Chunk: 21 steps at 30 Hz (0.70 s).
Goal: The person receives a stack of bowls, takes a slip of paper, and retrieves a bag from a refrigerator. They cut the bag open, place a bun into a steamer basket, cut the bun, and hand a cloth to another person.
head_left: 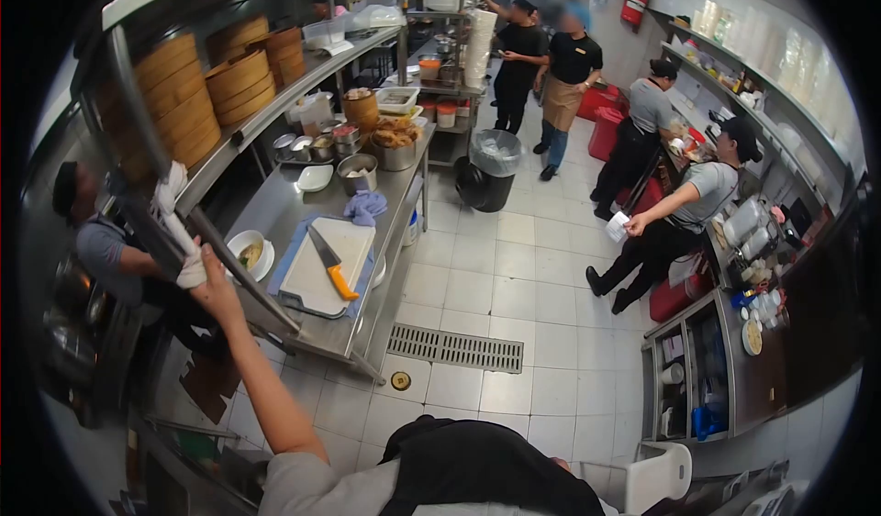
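My left hand (215, 288) reaches out to the left, closed on the lower end of a twisted white cloth (174, 206) that hangs along the metal shelf post. My fingers are partly hidden at the cloth. Right beside the hand, a white bowl (250, 250) with some food in it stands on the steel table (367, 241). Farther along lies a white cutting board (326, 264) on a blue cloth, with an orange-handled knife (332, 264) across it. My right hand is out of view.
Bamboo steamers (240, 85) fill the upper shelf. A black bin (491, 172) stands on the tiled floor near a floor drain (456, 348). Several co-workers stand around; one at the right holds a white paper (618, 226). A white chair (659, 476) is behind me.
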Motion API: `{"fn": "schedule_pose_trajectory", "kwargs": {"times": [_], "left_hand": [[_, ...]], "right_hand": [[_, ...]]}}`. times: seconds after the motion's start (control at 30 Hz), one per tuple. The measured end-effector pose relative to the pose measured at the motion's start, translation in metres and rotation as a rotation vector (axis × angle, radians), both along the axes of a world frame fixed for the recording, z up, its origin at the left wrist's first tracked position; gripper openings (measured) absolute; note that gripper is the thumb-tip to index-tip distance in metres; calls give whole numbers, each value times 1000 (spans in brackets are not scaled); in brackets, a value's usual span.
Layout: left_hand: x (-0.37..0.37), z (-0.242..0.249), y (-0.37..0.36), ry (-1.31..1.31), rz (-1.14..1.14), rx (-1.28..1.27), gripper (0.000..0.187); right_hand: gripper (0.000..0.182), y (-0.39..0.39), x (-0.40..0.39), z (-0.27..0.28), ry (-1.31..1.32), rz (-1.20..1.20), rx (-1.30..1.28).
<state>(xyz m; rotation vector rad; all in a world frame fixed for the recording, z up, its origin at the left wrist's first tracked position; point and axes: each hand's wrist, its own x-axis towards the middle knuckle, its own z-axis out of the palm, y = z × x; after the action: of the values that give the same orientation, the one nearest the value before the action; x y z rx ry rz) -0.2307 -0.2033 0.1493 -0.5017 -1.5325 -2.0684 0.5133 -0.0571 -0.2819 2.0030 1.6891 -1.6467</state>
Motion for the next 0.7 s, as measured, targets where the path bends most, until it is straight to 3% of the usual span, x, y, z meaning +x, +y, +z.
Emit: {"fn": "schedule_pose_trajectory", "kwargs": {"times": [0.17,0.23,0.27,0.3,0.33,0.37,0.4,0.43,0.47,0.53,0.6,0.7], "left_hand": [[-12,-10,-5,38,-35,-22,24],[-10,-7,7,-11,134,-85,25],[-22,-15,10,96,187,-77,26],[-36,-29,8,35,239,-100,26],[-24,-16,9,67,218,-189,27],[-35,-22,6,-71,109,-51,27],[5,8,20,23,30,115,28],[-15,-3,6,116,16,90,31],[0,7,5,-23,-88,158,32],[17,16,10,1,-123,153,29],[19,18,11,-25,-158,121,28],[17,20,18,42,-120,168,25]], "right_hand": [[34,-17,-15,65,26,-23,-28],[33,-17,-11,56,8,-24,-24],[31,-11,-5,42,-58,329,133],[31,-12,6,14,-74,374,118],[30,-11,14,-6,-65,283,18],[30,-15,18,-15,-20,61,-144],[30,-18,16,-19,52,-183,-280],[30,-13,10,-17,120,-321,-330],[32,0,2,-8,200,-437,-335],[42,51,-7,-12,516,-536,-259],[48,121,-30,19,682,-494,-73],[52,230,-88,116,835,-562,207]]}}
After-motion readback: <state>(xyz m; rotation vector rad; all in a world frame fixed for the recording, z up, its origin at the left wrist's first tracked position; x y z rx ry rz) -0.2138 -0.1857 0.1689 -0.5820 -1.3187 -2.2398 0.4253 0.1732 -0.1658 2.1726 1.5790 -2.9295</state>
